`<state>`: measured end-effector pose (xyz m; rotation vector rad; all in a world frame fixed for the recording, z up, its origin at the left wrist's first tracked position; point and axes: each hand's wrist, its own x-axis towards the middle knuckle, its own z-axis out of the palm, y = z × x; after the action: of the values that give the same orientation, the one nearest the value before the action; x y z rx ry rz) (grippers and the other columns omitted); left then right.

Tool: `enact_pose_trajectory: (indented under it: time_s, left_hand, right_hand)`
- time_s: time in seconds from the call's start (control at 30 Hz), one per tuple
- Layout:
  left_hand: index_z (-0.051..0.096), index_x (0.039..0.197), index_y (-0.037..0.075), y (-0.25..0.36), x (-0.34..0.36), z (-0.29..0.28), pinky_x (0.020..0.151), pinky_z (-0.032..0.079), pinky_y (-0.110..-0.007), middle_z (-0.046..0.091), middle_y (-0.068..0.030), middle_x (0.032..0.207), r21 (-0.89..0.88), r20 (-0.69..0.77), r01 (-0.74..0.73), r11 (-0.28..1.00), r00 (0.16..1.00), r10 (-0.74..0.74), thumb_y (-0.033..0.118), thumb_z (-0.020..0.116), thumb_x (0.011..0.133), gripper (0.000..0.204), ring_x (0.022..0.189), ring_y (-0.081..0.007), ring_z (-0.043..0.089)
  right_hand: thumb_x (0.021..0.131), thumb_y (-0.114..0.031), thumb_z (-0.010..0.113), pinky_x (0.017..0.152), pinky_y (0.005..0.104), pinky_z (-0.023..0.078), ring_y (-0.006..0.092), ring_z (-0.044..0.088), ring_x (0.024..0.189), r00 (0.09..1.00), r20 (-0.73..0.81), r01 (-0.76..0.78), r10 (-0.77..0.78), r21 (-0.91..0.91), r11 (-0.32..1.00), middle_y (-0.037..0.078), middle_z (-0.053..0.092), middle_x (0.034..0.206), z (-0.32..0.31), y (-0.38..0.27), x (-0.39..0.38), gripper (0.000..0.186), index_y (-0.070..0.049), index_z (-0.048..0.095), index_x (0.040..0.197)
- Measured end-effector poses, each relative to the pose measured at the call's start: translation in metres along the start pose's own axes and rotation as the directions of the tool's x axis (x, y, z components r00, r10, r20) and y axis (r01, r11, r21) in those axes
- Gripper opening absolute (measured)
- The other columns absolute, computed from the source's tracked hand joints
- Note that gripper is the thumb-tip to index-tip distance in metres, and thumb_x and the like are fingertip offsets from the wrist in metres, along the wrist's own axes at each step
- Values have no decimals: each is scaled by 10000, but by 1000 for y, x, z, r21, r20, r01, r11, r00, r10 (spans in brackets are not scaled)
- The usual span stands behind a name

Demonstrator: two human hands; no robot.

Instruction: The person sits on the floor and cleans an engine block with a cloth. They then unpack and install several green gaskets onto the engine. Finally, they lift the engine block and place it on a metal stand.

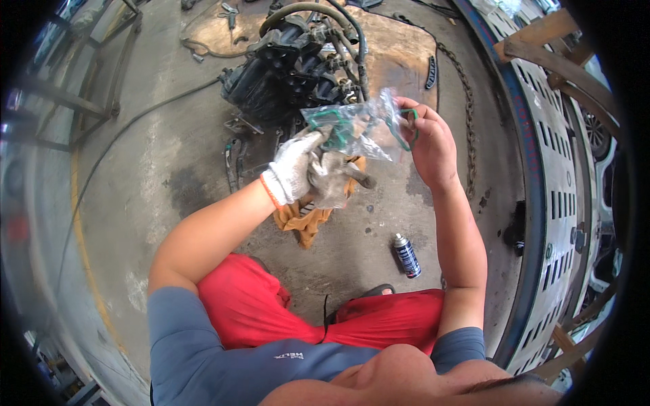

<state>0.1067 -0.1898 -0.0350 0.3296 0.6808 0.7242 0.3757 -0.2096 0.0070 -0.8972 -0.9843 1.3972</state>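
Observation:
In front of me my left hand (291,169), in a white knit work glove with an orange cuff edge, grips a clear plastic bag (369,128). Several green rubber gaskets (333,135) show through the film. A second, soiled glove (332,177) hangs just beside the gloved fingers; whether they hold it too I cannot tell. My right hand (435,145) is bare, its thumb and fingers closed on a thin green gasket (415,132) at the bag's right end. Just beyond the bag lies a black engine assembly (288,68) with hoses and metal fittings.
An orange-brown cloth (298,227) lies on the concrete below my left hand. A spray can (407,256) is near my right knee. A rusty chain (467,101) runs along a slotted metal rail (552,142) at right. Tools (230,162) lie left of the engine assembly.

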Motion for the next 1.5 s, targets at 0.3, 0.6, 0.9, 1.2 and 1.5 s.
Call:
enact_pose_trajectory:
  time_s: [0.3, 0.6, 0.9, 1.2, 1.5]
  left_hand:
    - [590, 1347, 44, 69, -16, -11, 1071, 536, -494, 676, -154, 1293, -86, 125, -113, 990, 984, 124, 391, 544, 1024, 476, 1168, -301, 678]
    - [612, 1221, -2, 254, -38, -39, 990, 565, -524, 698, -238, 1153, 144, 20, -687, 712, 722, 692, 299, 481, 1012, 389, 1054, -362, 697]
    - [688, 1115, 76, 248, 20, -214, 950, 569, -417, 725, -104, 1082, 52, -156, -586, 809, 795, 586, 329, 588, 994, 297, 998, -252, 691]
    - [714, 1318, 123, 201, 31, -122, 1004, 540, -389, 712, -109, 1260, 952, 158, -229, 204, 937, 312, 491, 539, 1066, 479, 1145, -235, 672]
    - [726, 1253, 92, 177, 16, -66, 677, 533, -306, 748, -45, 978, 860, 256, -371, 351, 908, 332, 497, 733, 961, 500, 803, -104, 647]
  right_hand:
    - [1121, -317, 475, 954, 390, 544, 278, 657, 1181, 979, 203, -95, 32, 312, 945, 214, 578, 1449, 3, -22, 2, 213, -129, 544, 1194]
    - [975, -85, 714, 880, 309, 513, 131, 639, 1015, 997, 43, -71, 63, 248, 966, 117, 679, 1297, 12, -12, 12, 249, -9, 683, 1209]
    - [969, -38, 691, 811, 258, 567, 102, 694, 946, 994, 45, 105, -96, -509, 854, 55, 752, 1051, 97, -13, 54, 231, -19, 694, 1200]
    - [926, -189, 773, 798, 330, 542, 154, 683, 871, 955, 143, 253, -260, -850, 463, 46, 723, 993, 148, 4, 112, 232, -122, 810, 1145]
    - [871, -111, 773, 832, 413, 559, 308, 697, 966, 882, 281, 344, -377, -933, 108, 100, 692, 1044, 162, 12, 136, 251, -99, 720, 1116]
